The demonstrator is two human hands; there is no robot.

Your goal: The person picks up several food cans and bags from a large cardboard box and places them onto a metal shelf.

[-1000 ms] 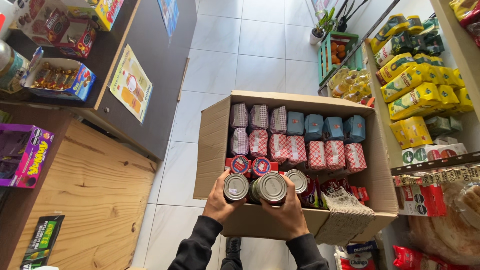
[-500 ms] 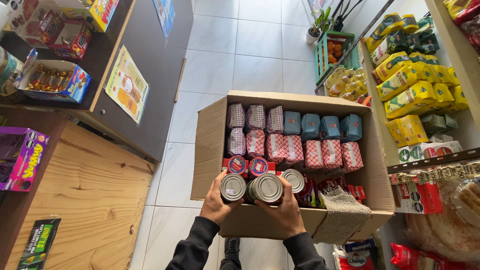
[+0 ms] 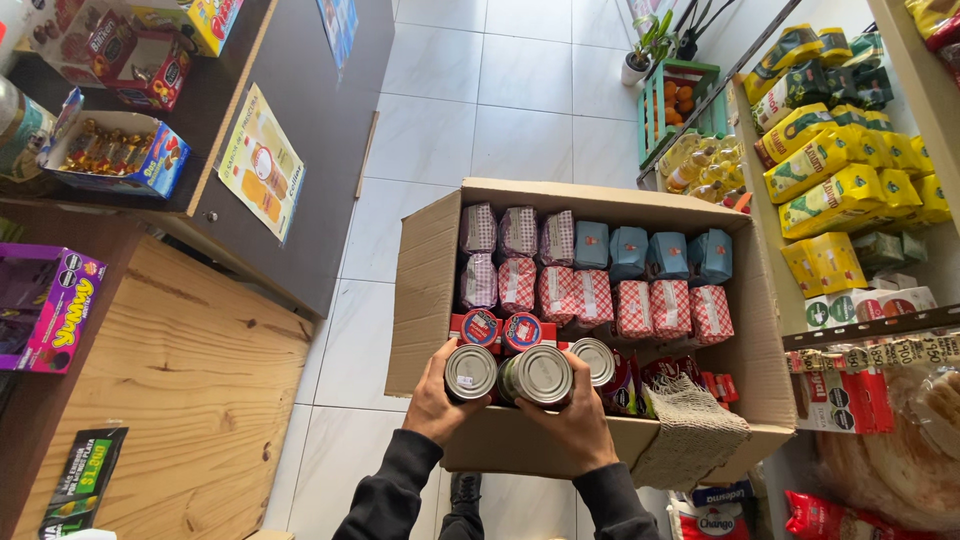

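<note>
The left hand (image 3: 437, 397) is wrapping its fingers closed around one silver-topped tin can (image 3: 471, 371), and the right hand (image 3: 577, 425) is gripping a second can (image 3: 541, 375) — both at 6 o'clock of the open cardboard box (image 3: 425, 290), just above its near wall — with checked packets (image 3: 633, 306) at 12 o'clock.

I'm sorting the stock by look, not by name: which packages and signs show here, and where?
Left hand and right hand: each grips a silver-topped can.
Cardboard box: centre, open.
Checked packs: inside it, red and white.
Blue cartons: back row.
Yellow bags: right shelves.
Poster: on the dark counter front.
Purple box: far left.
</note>
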